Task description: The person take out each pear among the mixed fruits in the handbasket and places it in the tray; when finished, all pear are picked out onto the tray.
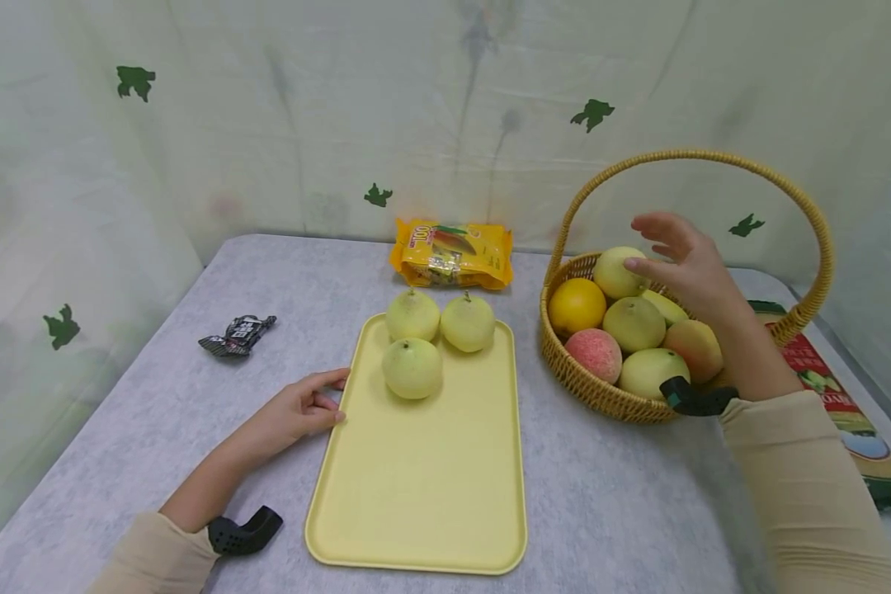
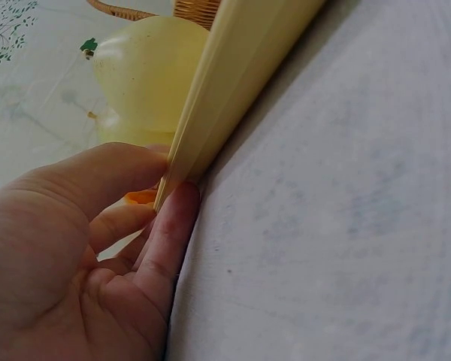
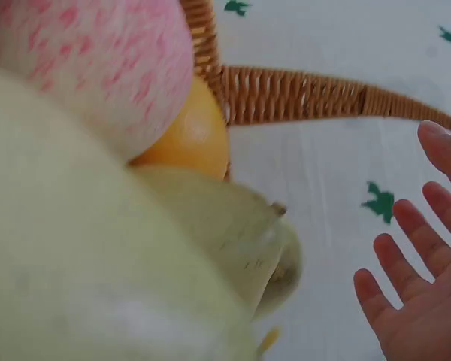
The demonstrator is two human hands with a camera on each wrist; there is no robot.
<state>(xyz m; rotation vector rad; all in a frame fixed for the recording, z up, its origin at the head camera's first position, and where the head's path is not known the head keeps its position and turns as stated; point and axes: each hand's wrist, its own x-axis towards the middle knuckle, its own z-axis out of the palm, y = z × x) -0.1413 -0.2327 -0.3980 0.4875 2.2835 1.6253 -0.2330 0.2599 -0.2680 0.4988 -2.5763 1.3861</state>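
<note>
My left hand [image 1: 297,410] pinches the left rim of a yellow tray [image 1: 431,487]. In the left wrist view, finger and thumb lie on either side of the tray's edge [image 2: 218,98]. Three pale yellow-green pears [image 1: 412,369] sit grouped at the tray's far end. Over a wicker basket [image 1: 601,400] on the right, my right hand [image 1: 683,260] is raised with nothing in it. Its fingers are spread in the right wrist view. Nearest to it is a pale pear [image 1: 615,272] in the basket; whether they touch I cannot tell.
Also in the basket are an orange [image 1: 577,306], a pink peach [image 1: 594,355] and several other fruits under its tall handle [image 1: 683,154]. A yellow snack packet [image 1: 456,254] lies behind the tray. A black wrapper [image 1: 239,335] lies left, a red-green bag [image 1: 832,388] right.
</note>
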